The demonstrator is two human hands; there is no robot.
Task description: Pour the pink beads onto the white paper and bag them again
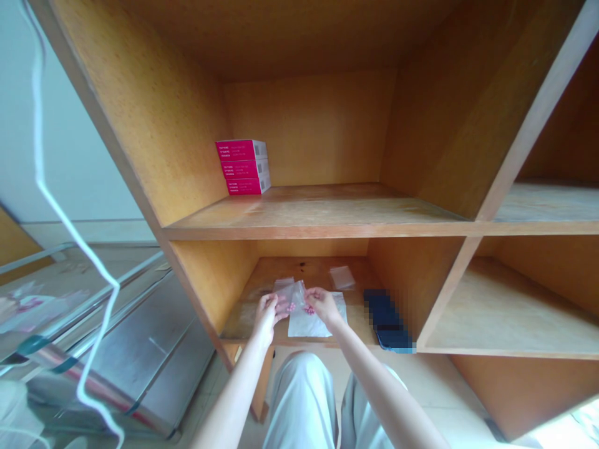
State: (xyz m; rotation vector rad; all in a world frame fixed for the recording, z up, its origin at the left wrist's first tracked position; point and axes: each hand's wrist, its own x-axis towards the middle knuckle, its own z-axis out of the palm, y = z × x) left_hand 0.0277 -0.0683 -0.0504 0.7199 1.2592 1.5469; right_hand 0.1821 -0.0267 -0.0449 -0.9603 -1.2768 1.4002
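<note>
Nearest to us are the knees in pale trousers (pixel 304 393), below the front edge of the lower wooden shelf (pixel 276 333). At that edge on the right lies a dark, pixelated object (pixel 386 318); we cannot make out its details. To its left, a white sheet (pixel 309 327) lies flat near the shelf's front, partly beneath the hands.

Over the sheet we see a small clear bag (pixel 298 293) between the two hands. The right hand (pixel 322 304) is narrow, its fingertips pinching the bag's right edge. The left hand (pixel 267 312) is half curled, fingers beside the bag's left side; we cannot tell whether it grips it. Small pinkish-red pieces (pixel 309 309) show just below the right fingertips, and more by the left fingertips.

Slightly farther, behind the left hand, lies a second clear bag (pixel 283 285); farther to the right, a flat clear packet (pixel 342 277) lies apart on the wood.

Farthest, on the upper shelf (pixel 327 202), we see three pink boxes (pixel 242 168) stacked at the left wall.
</note>
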